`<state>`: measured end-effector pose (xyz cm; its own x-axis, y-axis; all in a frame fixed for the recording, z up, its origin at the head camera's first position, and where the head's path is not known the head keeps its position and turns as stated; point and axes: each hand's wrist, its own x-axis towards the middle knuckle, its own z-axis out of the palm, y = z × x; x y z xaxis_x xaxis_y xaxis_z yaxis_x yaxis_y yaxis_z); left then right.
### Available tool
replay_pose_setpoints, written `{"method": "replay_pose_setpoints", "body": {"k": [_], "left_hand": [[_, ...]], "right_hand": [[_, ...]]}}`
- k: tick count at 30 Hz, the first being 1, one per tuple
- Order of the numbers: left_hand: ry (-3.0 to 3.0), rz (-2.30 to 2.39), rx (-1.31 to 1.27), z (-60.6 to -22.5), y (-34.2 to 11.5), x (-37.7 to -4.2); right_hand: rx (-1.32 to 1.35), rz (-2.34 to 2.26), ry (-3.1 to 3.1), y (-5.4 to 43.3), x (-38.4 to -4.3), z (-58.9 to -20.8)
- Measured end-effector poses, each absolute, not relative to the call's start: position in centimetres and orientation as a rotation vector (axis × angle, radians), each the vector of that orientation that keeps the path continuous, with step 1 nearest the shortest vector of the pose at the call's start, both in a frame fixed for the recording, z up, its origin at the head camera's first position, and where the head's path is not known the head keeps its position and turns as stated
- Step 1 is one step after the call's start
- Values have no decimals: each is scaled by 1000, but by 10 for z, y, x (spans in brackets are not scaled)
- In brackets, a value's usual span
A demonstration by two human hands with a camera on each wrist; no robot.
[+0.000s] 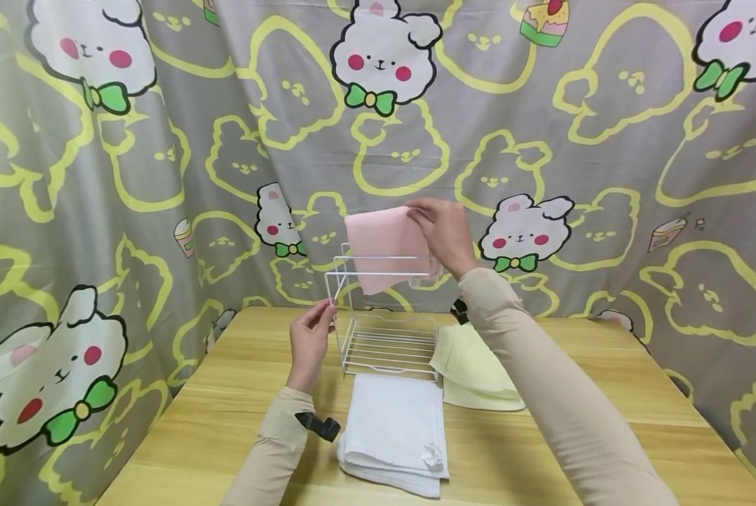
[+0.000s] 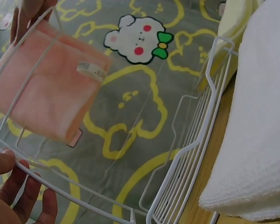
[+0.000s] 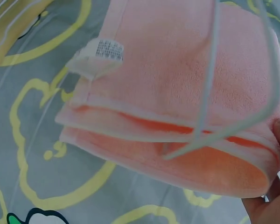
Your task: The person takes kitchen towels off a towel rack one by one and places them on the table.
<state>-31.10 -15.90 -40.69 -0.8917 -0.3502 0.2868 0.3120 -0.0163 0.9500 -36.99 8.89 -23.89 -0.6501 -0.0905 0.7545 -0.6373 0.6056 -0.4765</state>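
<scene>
A white wire rack (image 1: 384, 320) stands on the wooden table (image 1: 605, 393). My right hand (image 1: 440, 228) holds a folded pink towel (image 1: 384, 246) up at the rack's top bars; the towel hangs behind the wires (image 3: 210, 93), its white label (image 3: 95, 56) showing. My left hand (image 1: 311, 337) pinches the rack's front left upright, fingers (image 2: 18, 186) curled round the wire (image 2: 74, 186). The pink towel (image 2: 46, 98) shows through the rack in the left wrist view.
A folded white towel (image 1: 393, 436) lies in front of the rack, and a pale yellow towel (image 1: 476, 365) lies to its right. A grey curtain with cartoon bears (image 1: 378, 63) hangs close behind and around the table.
</scene>
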Motion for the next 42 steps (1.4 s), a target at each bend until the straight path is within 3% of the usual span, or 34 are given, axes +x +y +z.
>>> {"method": "replay_pose_setpoints", "body": {"k": [18,42], "left_hand": [[-1822,-1943,32,-408,-159,-312],[-1876,-1931,44,-409,-159,-312]], "right_hand": [[647,1065,-1861,114,-315,-237],[683,1133,-1704,147,-250,-268]]}}
